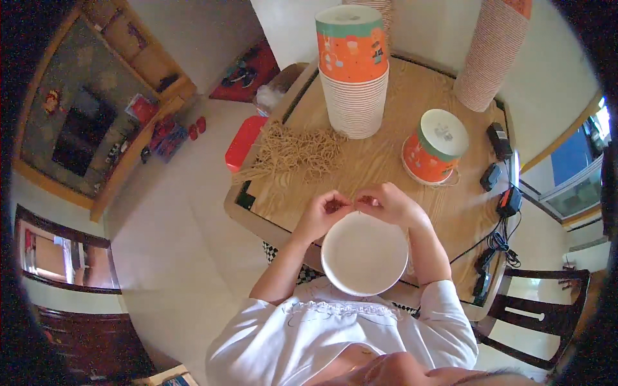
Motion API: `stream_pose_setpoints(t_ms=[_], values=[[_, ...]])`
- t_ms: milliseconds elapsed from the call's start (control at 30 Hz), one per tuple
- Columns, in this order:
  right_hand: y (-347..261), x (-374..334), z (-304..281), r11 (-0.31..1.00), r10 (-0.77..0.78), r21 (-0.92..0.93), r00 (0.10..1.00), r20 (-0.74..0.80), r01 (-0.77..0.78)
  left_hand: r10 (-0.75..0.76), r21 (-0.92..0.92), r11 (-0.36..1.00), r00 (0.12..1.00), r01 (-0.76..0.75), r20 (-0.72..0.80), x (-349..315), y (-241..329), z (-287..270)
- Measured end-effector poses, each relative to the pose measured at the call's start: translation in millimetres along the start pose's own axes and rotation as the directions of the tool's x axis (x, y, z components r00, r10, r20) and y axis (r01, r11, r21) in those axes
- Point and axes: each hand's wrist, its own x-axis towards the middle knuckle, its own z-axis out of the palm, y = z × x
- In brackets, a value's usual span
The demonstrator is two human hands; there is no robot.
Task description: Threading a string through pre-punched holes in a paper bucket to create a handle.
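A paper bucket faces me with its round white mouth, close to my body at the table's near edge. At its far rim my left hand and my right hand meet, fingertips pinched together. A short bit of brown cord seems to show between them, mostly hidden by the fingers. Beyond my left hand lies a loose heap of brown cords. Farther to the right, an orange and green paper bucket stands upside down, with a cord near its rim.
Behind the cords rises a tall stack of nested buckets; another leaning stack is at the back right. Black adapters with cables line the right side of the wooden table. A red plastic object sits at the left edge, a dark chair at the right.
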Motion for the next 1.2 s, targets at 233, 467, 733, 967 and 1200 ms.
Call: stream_pose_setpoints(t_ms=[233, 467, 733, 967, 1200], values=[[-3, 2, 3, 0.998, -0.048, 0.045, 0.995, -0.084, 0.052, 0.027, 0.070, 0.997, 0.997, -0.021, -0.076, 1, -4, 3], [5, 0, 0, 0.996, -0.083, -0.010, 0.996, 0.042, 0.083, 0.015, -0.046, 0.999, 1.000, -0.016, -0.016, -7, -9, -6], [-5, 1, 0, 0.998, -0.055, 0.031, 0.997, 0.049, 0.054, -0.063, -0.116, 0.991, 0.998, 0.061, -0.017, -6, 8, -2], [-4, 3, 0, 0.998, -0.053, 0.039, 0.999, 0.015, 0.052, -0.021, -0.190, 0.982, 0.999, 0.012, -0.048, -5, -5, -3], [0, 2, 3, 0.998, -0.051, 0.030, 0.998, -0.041, 0.052, 0.006, -0.147, 0.989, 0.998, -0.016, -0.070, -3, 0, 0]])
